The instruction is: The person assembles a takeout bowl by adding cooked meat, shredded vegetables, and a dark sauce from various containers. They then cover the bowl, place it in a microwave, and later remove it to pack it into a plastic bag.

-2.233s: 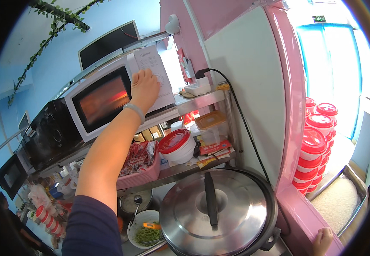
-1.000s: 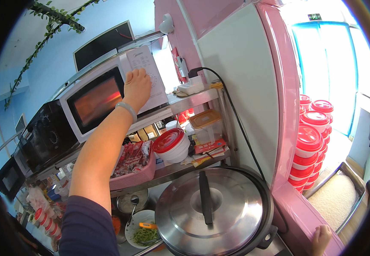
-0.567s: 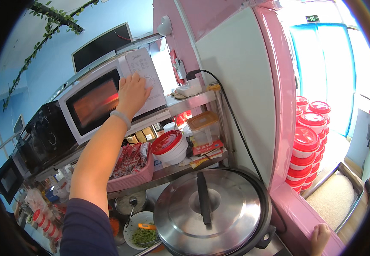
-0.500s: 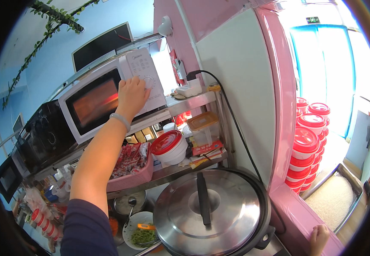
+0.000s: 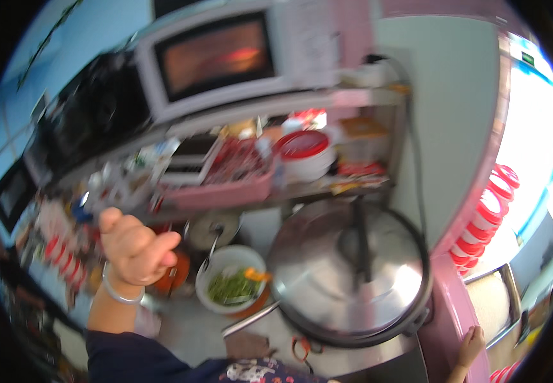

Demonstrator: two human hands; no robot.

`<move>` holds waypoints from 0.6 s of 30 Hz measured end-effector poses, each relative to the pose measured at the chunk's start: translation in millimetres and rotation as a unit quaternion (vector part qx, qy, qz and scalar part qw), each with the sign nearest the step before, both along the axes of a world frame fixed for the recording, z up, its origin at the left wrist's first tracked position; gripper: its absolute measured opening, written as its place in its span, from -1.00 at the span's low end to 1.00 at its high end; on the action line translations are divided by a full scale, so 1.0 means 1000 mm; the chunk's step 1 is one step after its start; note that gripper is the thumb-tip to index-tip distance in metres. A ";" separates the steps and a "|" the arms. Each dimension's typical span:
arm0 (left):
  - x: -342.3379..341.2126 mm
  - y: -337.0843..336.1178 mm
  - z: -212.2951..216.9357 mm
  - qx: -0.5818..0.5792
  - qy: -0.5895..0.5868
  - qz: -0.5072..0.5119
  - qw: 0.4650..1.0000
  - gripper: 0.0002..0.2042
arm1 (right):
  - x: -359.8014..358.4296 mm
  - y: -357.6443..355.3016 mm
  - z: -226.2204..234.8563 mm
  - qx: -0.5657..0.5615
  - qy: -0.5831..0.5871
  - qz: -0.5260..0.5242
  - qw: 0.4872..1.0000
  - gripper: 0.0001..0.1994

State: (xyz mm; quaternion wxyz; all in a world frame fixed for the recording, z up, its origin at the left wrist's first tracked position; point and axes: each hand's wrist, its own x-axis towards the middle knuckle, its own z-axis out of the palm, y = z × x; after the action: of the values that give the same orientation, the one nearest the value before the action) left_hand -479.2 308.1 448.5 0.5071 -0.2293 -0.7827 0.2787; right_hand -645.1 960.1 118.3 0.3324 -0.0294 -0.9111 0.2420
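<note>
- Low at the left of the blurred view, left hand (image 5: 133, 247) hung in the air with fingers loosely curled toward the palm, gripping nothing, a pale bangle (image 5: 118, 295) round the wrist and a dark sleeve (image 5: 130, 357) below.
- Sat nearest a white bowl of chopped greens (image 5: 232, 281) just to its right, apart from it, on the grey tabletop (image 5: 193, 325).
- At the lower right edge, right hand (image 5: 470, 345) rested against the pink cabinet edge (image 5: 449, 300), fingers partly bent; could not tell how far open, nor whether anything was grasped.
- Between the two hands lay a big round steel lid (image 5: 346, 274) with a dark bar handle, covering a wide pot.
- Above, on the top shelf, stood a white microwave (image 5: 225, 57), its window glowing orange, well clear of either hand.
- On the shelf beneath sat a pink tray of packets (image 5: 225, 188) beside a white tub with a red lid (image 5: 305, 153).
- Far right showed stacked red-lidded containers (image 5: 487, 210), well apart from the rest.
</note>
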 end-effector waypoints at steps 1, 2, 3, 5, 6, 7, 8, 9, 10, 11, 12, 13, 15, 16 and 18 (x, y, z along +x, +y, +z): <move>0.034 -0.018 -0.011 0.053 0.022 0.020 0.998 -0.86 | 0.001 -0.001 0.000 0.009 -0.004 0.006 1.000 -0.86; 0.068 -0.039 -0.022 0.104 0.046 0.042 0.993 -0.87 | 0.004 -0.005 0.000 0.065 -0.002 -0.003 0.998 -0.85; 0.095 -0.061 -0.036 0.194 0.081 0.074 0.975 -0.86 | 0.008 -0.010 0.002 0.113 0.004 -0.003 0.994 -0.82; 0.150 -0.107 -0.062 0.278 0.115 0.166 0.939 -0.82 | 0.024 -0.043 -0.010 0.131 0.064 0.021 0.989 -0.81; 0.180 -0.129 -0.073 0.341 0.071 0.250 0.903 -0.82 | 0.037 -0.069 -0.020 0.098 0.110 0.045 0.988 -0.82; 0.213 -0.148 -0.087 0.353 -0.016 0.341 0.871 -0.82 | 0.067 -0.089 -0.022 0.191 0.039 0.123 0.973 -0.83; 0.244 -0.163 -0.100 0.373 -0.091 0.440 0.812 -0.82 | 0.094 -0.122 -0.032 0.225 0.005 0.198 0.954 -0.86; 0.269 -0.173 -0.121 0.463 -0.110 0.413 0.776 -0.84 | 0.126 -0.162 -0.047 0.173 -0.059 0.254 0.950 -0.82; 0.296 -0.183 -0.138 0.518 -0.169 0.431 0.719 -0.84 | 0.153 -0.212 -0.064 0.060 -0.130 0.305 0.941 -0.82; 0.321 -0.194 -0.155 0.560 -0.204 0.444 0.669 -0.84 | 0.176 -0.260 -0.074 0.004 -0.176 0.373 0.911 -0.88; 0.341 -0.206 -0.174 0.605 -0.234 0.465 0.603 -0.85 | 0.191 -0.303 -0.072 0.015 -0.304 0.432 0.849 -0.89; 0.355 -0.218 -0.195 0.598 -0.239 0.440 0.626 -0.85 | 0.208 -0.353 -0.072 -0.054 -0.320 0.480 0.815 -0.91; 0.381 -0.242 -0.234 0.604 -0.265 0.403 0.635 -0.84 | 0.225 -0.448 -0.053 -0.014 -0.312 0.556 0.771 -0.96; 0.387 -0.258 -0.251 0.610 -0.280 0.354 0.651 -0.83 | 0.234 -0.498 -0.042 -0.044 -0.249 0.591 0.766 -0.96; 0.391 -0.287 -0.283 0.609 -0.300 0.302 0.669 -0.81 | 0.252 -0.591 -0.009 -0.060 -0.250 0.636 0.728 -0.94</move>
State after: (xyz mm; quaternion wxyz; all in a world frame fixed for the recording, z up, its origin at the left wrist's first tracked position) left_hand -88.4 21.6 165.8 0.1599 0.3078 -0.9149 -0.2065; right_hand -392.9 369.6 108.9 -0.1417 0.4770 -0.7504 0.4350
